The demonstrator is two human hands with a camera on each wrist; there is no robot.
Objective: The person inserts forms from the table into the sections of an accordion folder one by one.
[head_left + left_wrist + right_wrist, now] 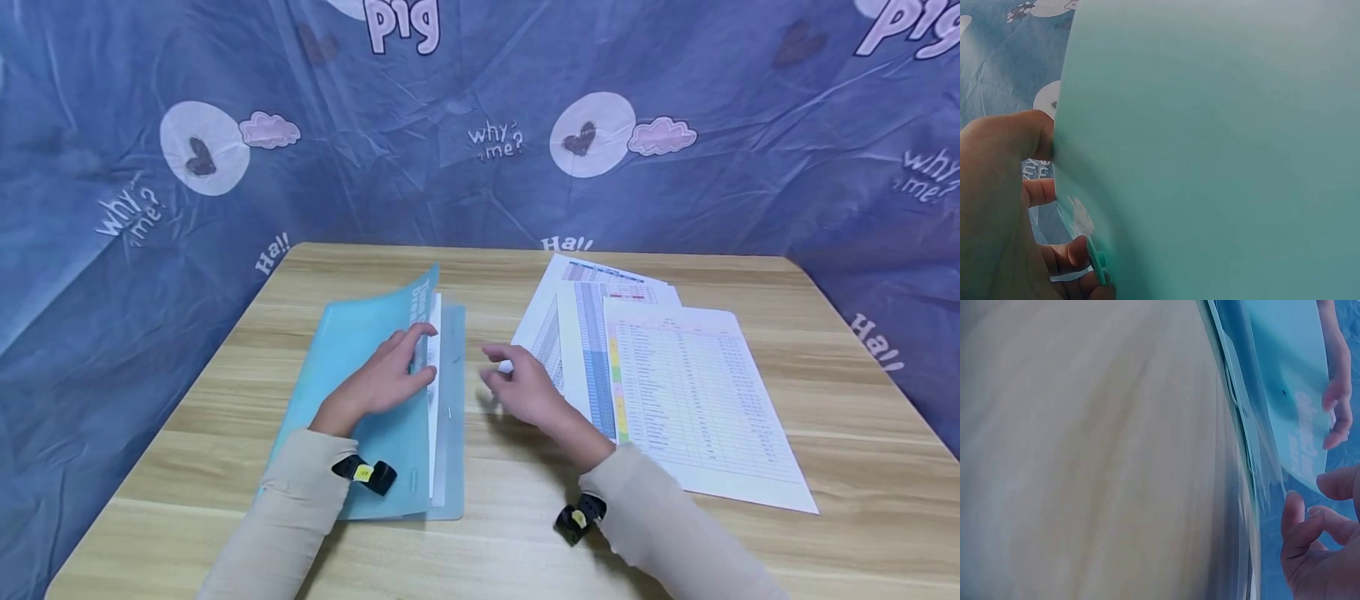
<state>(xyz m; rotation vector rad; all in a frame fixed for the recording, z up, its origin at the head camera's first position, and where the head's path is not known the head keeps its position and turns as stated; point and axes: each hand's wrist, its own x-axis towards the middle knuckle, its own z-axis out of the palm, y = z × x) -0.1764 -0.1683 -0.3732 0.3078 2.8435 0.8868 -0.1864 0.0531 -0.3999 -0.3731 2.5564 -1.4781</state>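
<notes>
A light blue plastic folder (pixel 345 333) lies on the left of the table, its cover raised along the right edge. White sheets (pixel 435 417) show inside it, beside a translucent back panel. My left hand (pixel 386 375) holds the cover by that edge, with fingers bent around it; in the left wrist view the teal cover (pixel 1210 156) fills most of the picture, with a small tab at the fingertips. My right hand (pixel 528 387) hovers between the folder and the loose papers, fingers loosely bent, holding nothing; it also shows in the right wrist view (pixel 1322 544).
On the right several printed sheets (pixel 705 400) overlap in a fanned pile, with tables and coloured columns. The wooden table (pixel 510 542) extends around them. A blue printed cloth (pixel 450 183) hangs behind and at the sides.
</notes>
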